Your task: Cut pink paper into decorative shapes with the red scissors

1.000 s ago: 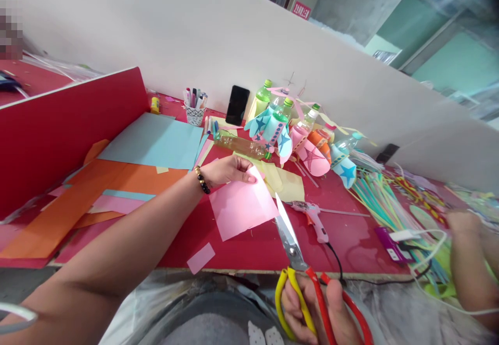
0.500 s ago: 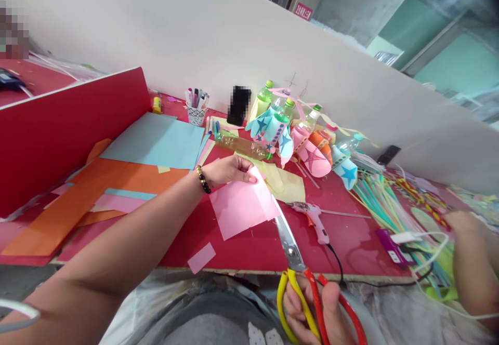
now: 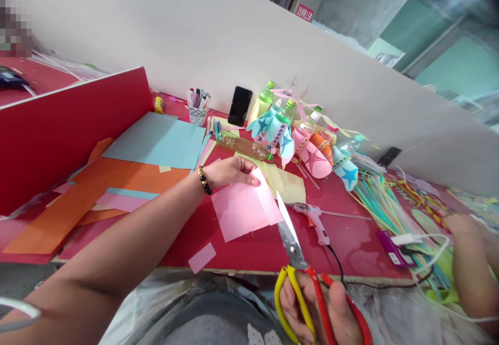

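Note:
My left hand [image 3: 236, 172] pinches the top edge of a pink sheet of paper [image 3: 237, 210], which hangs tilted over the red table. A folded or doubled strip shows along its right side. My right hand [image 3: 315, 303] grips scissors [image 3: 293, 250] by their yellow and red handles, low at the table's front edge. Their blades are parted a little and point up at the sheet's right edge; the lower blade's tip lies hidden behind the paper. A small pink paper rectangle [image 3: 201, 257] lies below the sheet. A pink glue gun [image 3: 314, 219] rests to the right of the blades.
Orange paper [image 3: 50, 215] and blue paper [image 3: 156, 140] lie at left by a red divider [image 3: 74, 137]. Behind are a pen cup [image 3: 197, 114], a phone [image 3: 240, 106], a lying bottle [image 3: 244, 145] and several decorated bottles [image 3: 280, 127]. Another person's arm [image 3: 471, 262] is at right, near a purple power strip [image 3: 395, 249].
The scissor blades have spread wider, and the upper blade's tip has come away from the paper. My left hand and the sheet stay almost in place.

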A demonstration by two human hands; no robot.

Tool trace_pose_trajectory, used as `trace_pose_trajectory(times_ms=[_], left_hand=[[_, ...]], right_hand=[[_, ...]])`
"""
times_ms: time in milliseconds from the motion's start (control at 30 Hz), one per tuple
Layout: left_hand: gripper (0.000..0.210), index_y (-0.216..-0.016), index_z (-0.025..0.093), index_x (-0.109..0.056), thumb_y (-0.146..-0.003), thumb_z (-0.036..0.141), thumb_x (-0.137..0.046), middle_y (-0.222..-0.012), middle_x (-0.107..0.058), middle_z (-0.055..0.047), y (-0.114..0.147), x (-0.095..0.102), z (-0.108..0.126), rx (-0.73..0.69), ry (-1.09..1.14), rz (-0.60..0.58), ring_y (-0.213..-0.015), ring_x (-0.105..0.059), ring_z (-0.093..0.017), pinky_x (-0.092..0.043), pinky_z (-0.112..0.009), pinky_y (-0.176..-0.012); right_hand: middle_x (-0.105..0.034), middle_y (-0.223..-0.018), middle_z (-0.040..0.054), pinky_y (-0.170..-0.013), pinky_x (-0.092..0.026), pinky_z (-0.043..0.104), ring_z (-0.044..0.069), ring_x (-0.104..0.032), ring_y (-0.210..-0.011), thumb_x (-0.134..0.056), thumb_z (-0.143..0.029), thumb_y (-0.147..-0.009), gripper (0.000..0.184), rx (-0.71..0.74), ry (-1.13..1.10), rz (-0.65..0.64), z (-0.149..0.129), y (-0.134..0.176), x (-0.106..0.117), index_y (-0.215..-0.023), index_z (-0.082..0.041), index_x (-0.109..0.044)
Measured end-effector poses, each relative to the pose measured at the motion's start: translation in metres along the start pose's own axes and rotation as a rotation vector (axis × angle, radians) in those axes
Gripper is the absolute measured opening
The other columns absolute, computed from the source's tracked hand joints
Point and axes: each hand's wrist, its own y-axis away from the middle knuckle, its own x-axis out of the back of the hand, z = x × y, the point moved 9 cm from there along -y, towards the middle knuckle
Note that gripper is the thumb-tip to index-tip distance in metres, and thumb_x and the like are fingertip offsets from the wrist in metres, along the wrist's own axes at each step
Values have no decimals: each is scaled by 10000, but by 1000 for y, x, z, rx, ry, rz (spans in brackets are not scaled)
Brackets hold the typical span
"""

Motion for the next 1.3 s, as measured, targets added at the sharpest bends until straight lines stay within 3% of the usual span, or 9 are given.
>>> trace_pose_trajectory(times_ms=[300, 633, 900, 1300], left_hand=[[204, -754, 118, -681, -691, 303, -739, -731, -651, -30, 0, -3, 2, -23, -28, -6, -688, -575, -115, -454, -256, -696], [205, -762, 125, -685, -678, 301, -751, -709, -664, -21, -1, -1, -3, -4, 8, -12, -665, -580, -108, -452, -244, -685], [181, -753, 126, -683, -692, 285, -743, -699, -660, -12, -1, -1, -1, -21, 17, -14, -657, -581, -95, -460, -232, -689], [206, -779, 130, -699, -668, 292, -760, -752, -675, -39, 1, -12, 4, -31, 23, -71, -691, -601, -125, -479, -263, -710]], right_hand=[[-451, -666, -20, -353, -320, 206, 58, -324, -377, -347, -879, -612, 734, 10, -40, -15, -1, -8, 0, -804, -207, -573], [-426, -646, -48, -293, -257, 157, 13, -288, -314, -363, -840, -658, 670, 42, -150, -35, -2, -12, -7, -754, -205, -555], [-413, -622, -59, -295, -222, 145, 5, -286, -299, -412, -829, -632, 656, 38, -114, -38, -4, -12, -9, -751, -199, -552], [-447, -616, -22, -364, -314, 223, 74, -328, -374, -364, -887, -587, 755, 21, -4, -15, -4, -14, -4, -819, -202, -581]])
